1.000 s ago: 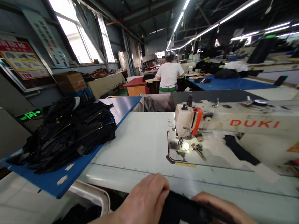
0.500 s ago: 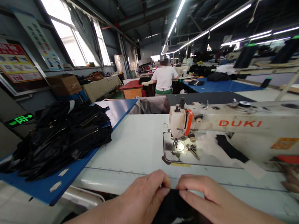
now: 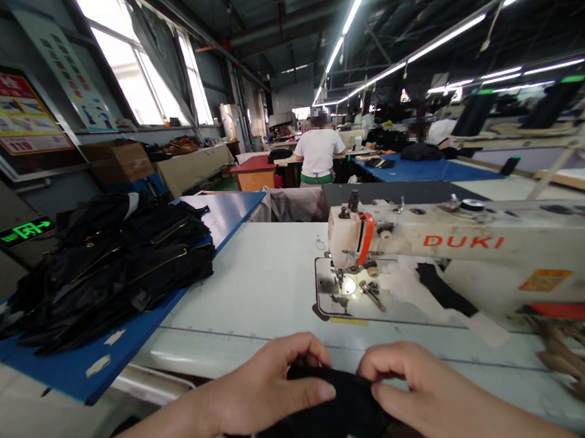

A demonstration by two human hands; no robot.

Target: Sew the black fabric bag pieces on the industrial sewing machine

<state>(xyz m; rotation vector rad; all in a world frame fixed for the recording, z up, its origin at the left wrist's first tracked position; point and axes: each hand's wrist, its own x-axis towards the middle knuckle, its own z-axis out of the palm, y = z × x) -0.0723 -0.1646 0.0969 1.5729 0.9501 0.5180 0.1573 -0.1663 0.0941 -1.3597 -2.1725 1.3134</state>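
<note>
Both hands hold a piece of black fabric [image 3: 341, 404] above the front edge of the sewing table [image 3: 256, 280]. My left hand [image 3: 277, 385] has its thumb lying over the cloth and its fingers curled behind it. At the cloth's right end, my right hand [image 3: 406, 384] pinches the edge between thumb and fingers. The lower part of the fabric runs out of view at the bottom. Beyond my hands stands a white sewing machine [image 3: 343, 239] with a lit needle plate; its needle area is apart from the cloth.
A heap of black zippered garments [image 3: 126, 262] lies on a blue board [image 3: 98, 376] at the left. White sheets and a black strip [image 3: 443, 289] rest beside the machine bed. Farther back, a person in a white shirt [image 3: 319, 152] faces away at another table.
My left thumb has slid over the fabric, and my hands are slightly farther apart. More of the black cloth shows between them. The view has shifted a little.
</note>
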